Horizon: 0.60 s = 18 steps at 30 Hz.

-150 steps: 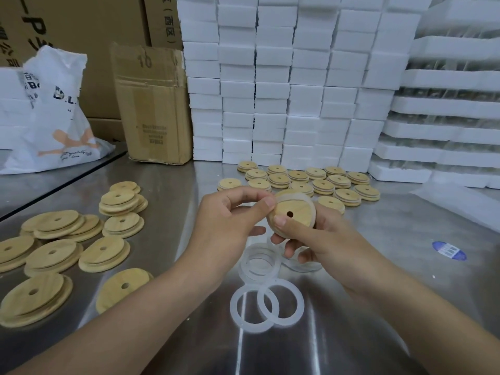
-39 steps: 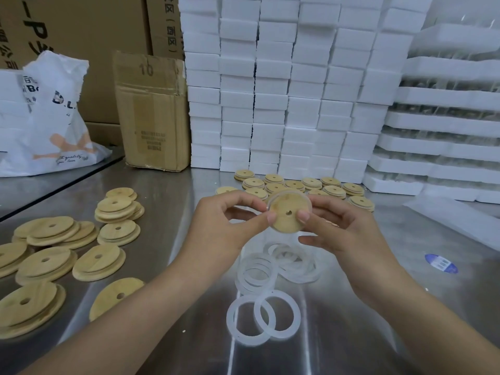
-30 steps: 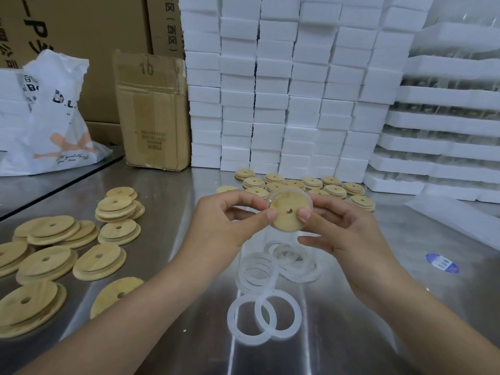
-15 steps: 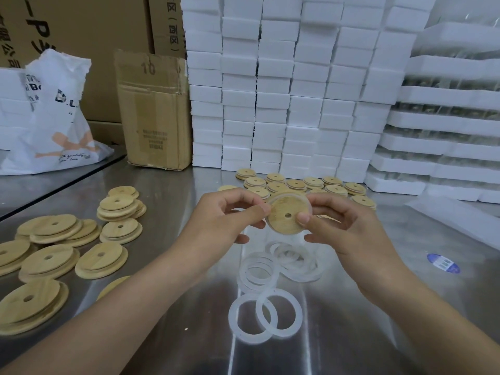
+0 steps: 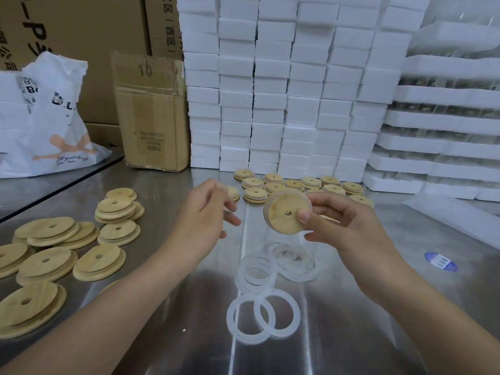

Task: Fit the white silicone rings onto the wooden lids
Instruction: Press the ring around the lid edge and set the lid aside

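My right hand [image 5: 349, 226] pinches a round wooden lid [image 5: 284, 213] with a centre hole, held up above the steel table with a white silicone ring round its rim. My left hand [image 5: 203, 212] hovers just left of it, fingers loosely curled, holding nothing. Loose white silicone rings [image 5: 263, 315] lie on the table below my hands, with a small heap of more rings [image 5: 286, 258] behind them. Several bare wooden lids [image 5: 54, 239] lie piled at the left. Rows of lids [image 5: 295, 185] stand at the back.
The steel table [image 5: 351, 334] carries a cardboard box [image 5: 151, 112] and a white plastic bag [image 5: 46, 117] at the back left. Stacked white foam boxes [image 5: 284, 85] wall off the back. A blue sticker [image 5: 440, 261] lies at the right.
My left hand has let go of the lid and drawn away to the left. My right hand alone now holds the lid, shifted slightly right.
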{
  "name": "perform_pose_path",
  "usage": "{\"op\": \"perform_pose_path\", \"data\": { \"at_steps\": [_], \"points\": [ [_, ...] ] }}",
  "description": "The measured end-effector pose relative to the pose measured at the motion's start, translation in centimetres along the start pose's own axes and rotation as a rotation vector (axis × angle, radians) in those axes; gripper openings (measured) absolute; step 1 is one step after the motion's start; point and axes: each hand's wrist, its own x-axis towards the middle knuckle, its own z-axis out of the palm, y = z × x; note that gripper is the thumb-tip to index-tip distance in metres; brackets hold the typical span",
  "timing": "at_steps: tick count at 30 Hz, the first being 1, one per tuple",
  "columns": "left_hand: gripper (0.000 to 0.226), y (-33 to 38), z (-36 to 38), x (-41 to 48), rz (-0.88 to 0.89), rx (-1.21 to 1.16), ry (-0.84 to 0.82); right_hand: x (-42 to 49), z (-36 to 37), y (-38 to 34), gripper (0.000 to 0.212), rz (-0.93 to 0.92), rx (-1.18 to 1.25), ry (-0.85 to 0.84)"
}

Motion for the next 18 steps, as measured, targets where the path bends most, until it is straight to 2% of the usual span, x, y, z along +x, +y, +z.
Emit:
{"op": "perform_pose_path", "data": {
  "at_steps": [3,5,10,15,18],
  "points": [
    [0.024,-0.5,0.1,0.0,-0.043,0.126,0.045,-0.1,0.2,0.2,0.028,0.024,0.003,-0.011],
    [0.012,-0.4,0.3,-0.2,-0.024,0.085,0.044,-0.1,0.4,0.4,0.029,0.043,0.01,-0.009],
    [0.01,0.1,1.4,-1.5,0.185,-0.068,-0.074,-0.2,1.0,1.0,0.012,0.046,0.06,0.026],
    [0.04,0.0,2.3,-2.7,0.29,-0.148,-0.066,-0.4,1.4,0.9,0.016,-0.006,0.127,0.005],
    [0.04,0.3,2.2,-2.8,0.337,-0.192,-0.058,-0.6,1.6,0.7,0.019,-0.056,0.109,-0.029]
  ]
}}
